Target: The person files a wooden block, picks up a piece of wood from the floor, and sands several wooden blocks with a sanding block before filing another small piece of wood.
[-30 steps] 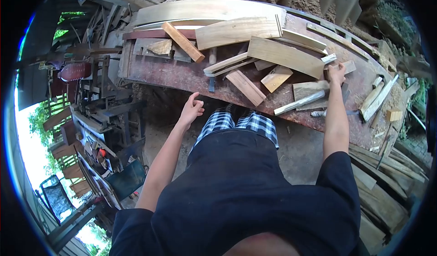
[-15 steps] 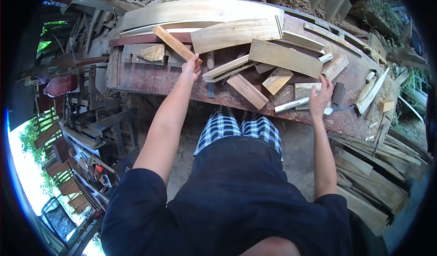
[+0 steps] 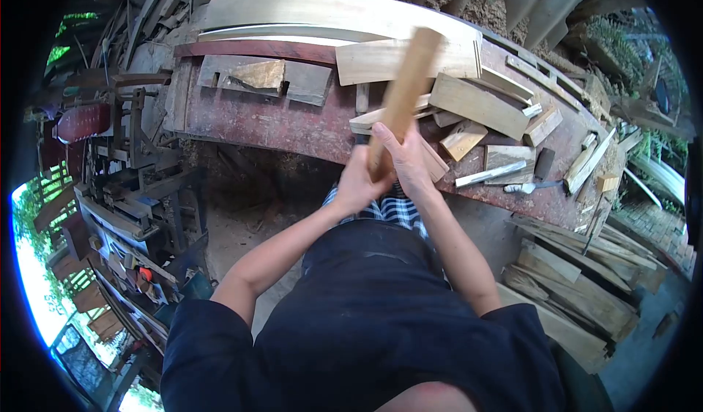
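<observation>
A brown wooden strip (image 3: 410,75) rises tilted from my two hands, its far end blurred over the workbench. My left hand (image 3: 360,178) is wrapped round its lower end. On the other side my right hand (image 3: 408,159) grips the same strip, thumb laid along it. Beneath and behind the strip, a pale curved board (image 3: 359,62) and a wide plank (image 3: 480,106) lie on the reddish workbench (image 3: 293,130). Part of a forked pale piece of wood is hidden by my hands.
At the bench's right lie a short block (image 3: 463,140), a pale stick (image 3: 489,174) and a dark block (image 3: 544,163). A rough wedge (image 3: 256,75) rests on a grey board at left. Stacked planks (image 3: 571,287) stand below right, and cluttered frames (image 3: 139,207) on the left.
My left hand has carried the strip from the bench's left side to the middle, turning it to lean right. My right hand has left the bench's right side and taken hold of it too.
</observation>
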The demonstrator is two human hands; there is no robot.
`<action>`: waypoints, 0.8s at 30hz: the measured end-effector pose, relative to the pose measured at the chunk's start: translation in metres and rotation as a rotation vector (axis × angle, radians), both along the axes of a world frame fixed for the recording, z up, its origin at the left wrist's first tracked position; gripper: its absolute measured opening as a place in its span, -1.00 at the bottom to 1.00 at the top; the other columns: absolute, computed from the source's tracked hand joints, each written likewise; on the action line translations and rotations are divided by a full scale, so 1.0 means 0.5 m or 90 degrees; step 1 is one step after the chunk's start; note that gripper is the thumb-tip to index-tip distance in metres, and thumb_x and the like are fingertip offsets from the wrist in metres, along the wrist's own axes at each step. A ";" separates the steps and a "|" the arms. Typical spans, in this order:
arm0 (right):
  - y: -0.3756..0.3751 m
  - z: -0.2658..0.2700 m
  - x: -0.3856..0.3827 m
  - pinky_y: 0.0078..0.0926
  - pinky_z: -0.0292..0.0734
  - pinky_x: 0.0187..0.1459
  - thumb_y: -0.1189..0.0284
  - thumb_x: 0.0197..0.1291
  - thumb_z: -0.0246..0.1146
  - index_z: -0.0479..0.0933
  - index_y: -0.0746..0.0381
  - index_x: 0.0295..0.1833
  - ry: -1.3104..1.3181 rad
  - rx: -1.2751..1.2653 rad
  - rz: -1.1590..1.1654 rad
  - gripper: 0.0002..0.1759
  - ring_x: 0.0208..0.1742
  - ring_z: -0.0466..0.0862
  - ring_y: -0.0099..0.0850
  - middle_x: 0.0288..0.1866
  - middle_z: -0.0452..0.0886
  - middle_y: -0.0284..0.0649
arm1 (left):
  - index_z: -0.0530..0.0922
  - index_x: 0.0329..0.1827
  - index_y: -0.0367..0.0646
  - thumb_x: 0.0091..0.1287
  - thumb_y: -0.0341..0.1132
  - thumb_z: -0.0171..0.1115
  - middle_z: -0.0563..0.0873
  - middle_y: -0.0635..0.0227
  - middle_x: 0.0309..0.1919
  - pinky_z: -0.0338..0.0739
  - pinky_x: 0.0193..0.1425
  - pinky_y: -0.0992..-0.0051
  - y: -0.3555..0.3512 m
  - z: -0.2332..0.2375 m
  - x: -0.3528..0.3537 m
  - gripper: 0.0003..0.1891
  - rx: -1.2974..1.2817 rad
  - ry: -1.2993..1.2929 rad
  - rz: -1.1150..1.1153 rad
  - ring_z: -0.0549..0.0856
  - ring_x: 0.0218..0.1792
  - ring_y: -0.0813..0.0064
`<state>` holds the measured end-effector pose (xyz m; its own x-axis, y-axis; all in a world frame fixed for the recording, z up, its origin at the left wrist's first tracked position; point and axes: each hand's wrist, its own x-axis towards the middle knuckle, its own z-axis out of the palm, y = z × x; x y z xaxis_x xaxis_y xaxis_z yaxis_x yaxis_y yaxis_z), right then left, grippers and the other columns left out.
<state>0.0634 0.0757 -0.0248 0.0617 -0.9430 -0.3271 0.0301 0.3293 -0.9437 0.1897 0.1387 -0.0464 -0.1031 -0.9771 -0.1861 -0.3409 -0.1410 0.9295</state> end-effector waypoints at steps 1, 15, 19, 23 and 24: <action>0.003 0.033 0.000 -0.46 0.54 -0.02 0.23 0.15 0.45 0.42 0.37 0.18 -0.068 0.114 -0.139 -0.38 -0.09 0.62 -0.45 -0.08 0.62 -0.18 | 0.39 0.15 -0.31 0.15 -0.08 0.50 0.54 0.09 -0.10 0.50 0.03 0.24 -0.009 0.001 -0.001 -0.34 0.003 0.009 -0.115 0.59 -0.06 0.11; 0.211 0.028 -0.367 -0.44 0.54 -0.10 0.45 0.12 0.37 0.47 0.38 0.07 0.258 0.144 -0.270 -0.58 -0.22 0.62 -0.42 -0.19 0.60 -0.21 | 0.59 0.01 -0.30 0.29 -0.10 0.24 0.71 -0.03 -0.02 0.60 0.14 0.08 -0.377 -0.210 -0.193 -0.57 0.206 -0.307 -0.050 0.68 0.08 0.00; 0.259 0.003 -0.387 -0.46 0.53 -0.11 0.50 0.13 0.34 0.46 0.38 0.09 0.235 0.149 -0.276 -0.59 -0.24 0.62 -0.42 -0.21 0.59 -0.20 | 0.68 -0.16 -0.29 0.19 -0.14 0.35 0.74 -0.04 -0.08 0.65 0.11 0.15 -0.369 -0.206 -0.219 -0.64 0.221 -0.296 0.086 0.72 0.02 0.01; 0.270 -0.015 -0.404 -0.45 0.54 -0.12 0.49 0.11 0.33 0.44 0.40 0.10 0.206 0.206 -0.267 -0.56 -0.26 0.62 -0.39 -0.22 0.59 -0.19 | 0.70 -0.19 -0.31 0.11 -0.22 0.40 0.75 -0.06 -0.10 0.64 0.12 0.18 -0.379 -0.233 -0.204 -0.67 0.196 -0.349 0.013 0.73 0.01 0.02; 0.265 -0.020 -0.412 -0.45 0.54 -0.12 0.48 0.11 0.33 0.44 0.40 0.09 0.210 0.205 -0.252 -0.56 -0.26 0.62 -0.39 -0.23 0.59 -0.18 | 0.70 -0.21 -0.31 0.09 -0.22 0.40 0.75 -0.07 -0.11 0.64 0.12 0.17 -0.379 -0.237 -0.200 -0.68 0.158 -0.364 -0.029 0.73 0.02 0.02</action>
<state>-0.1426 0.2080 -0.0347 -0.4273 -0.7236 -0.5421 -0.0684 0.6237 -0.7786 0.0896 -0.0509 -0.1651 0.0388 -0.8944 -0.4456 -0.7853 -0.3031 0.5399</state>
